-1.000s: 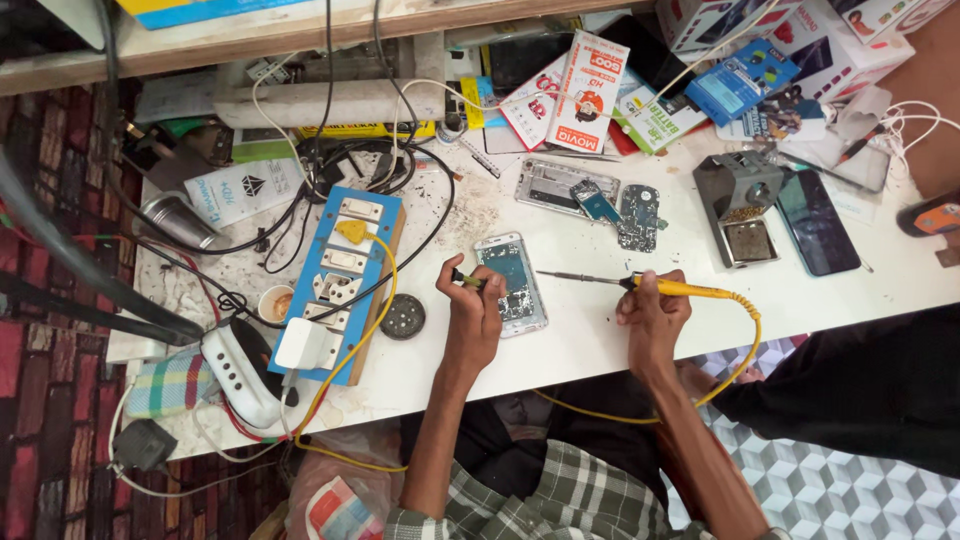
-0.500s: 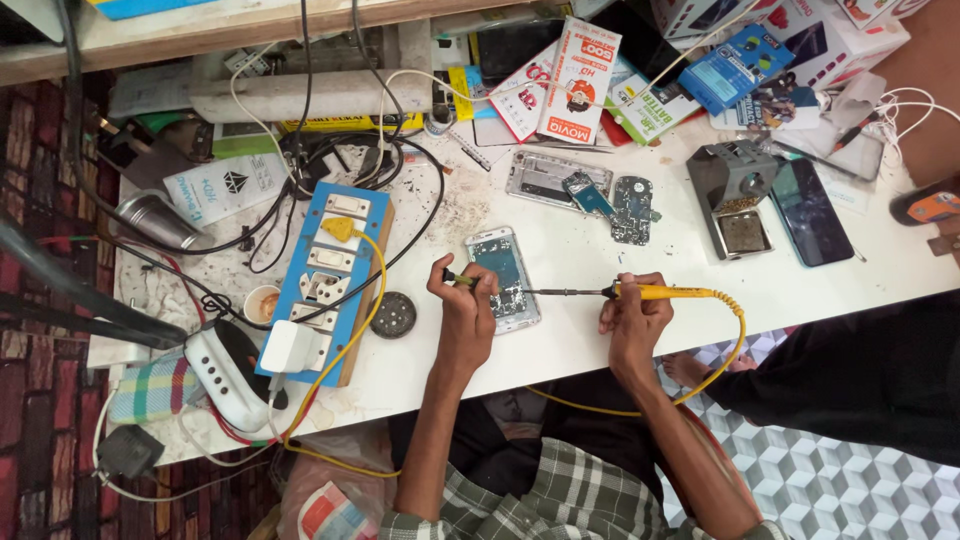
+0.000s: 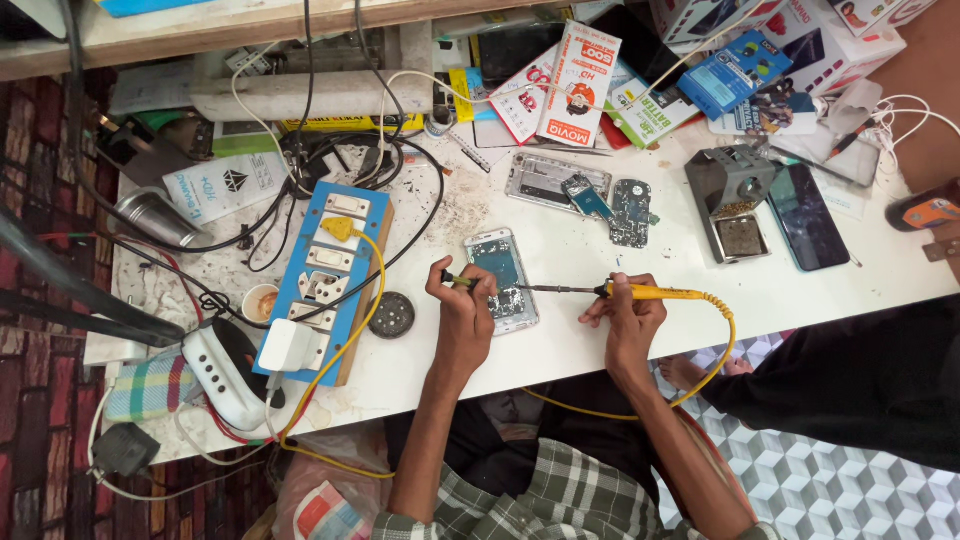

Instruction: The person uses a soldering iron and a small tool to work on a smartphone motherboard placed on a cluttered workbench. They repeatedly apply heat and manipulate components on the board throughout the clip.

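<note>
An opened phone [image 3: 503,279], its back off and its innards showing, lies flat near the front edge of a white workbench [image 3: 800,290], in the middle of the view. The person's left hand [image 3: 465,310] rests on the phone's left edge, fingers pinched shut around a small yellow-ended tool; whether its tip touches the board I cannot tell. The right hand [image 3: 628,312] is closed around the yellow handle of a soldering iron [image 3: 600,291], held almost level, its thin dark tip reaching left to the phone's right side. To my eye, doing this well means keeping the phone pinned flat, touching the tip only to the joint, and keeping the yellow cord [image 3: 715,350], which loops off the front edge of the bench, free of snags. Behind the phone lie another bare phone frame [image 3: 545,180] and a loose circuit board [image 3: 630,212]; to the right sits a grey iron stand [image 3: 735,200] beside a dark phone [image 3: 808,215]. To the left is a blue switchboard [image 3: 325,280] tangled in black cables.
</note>
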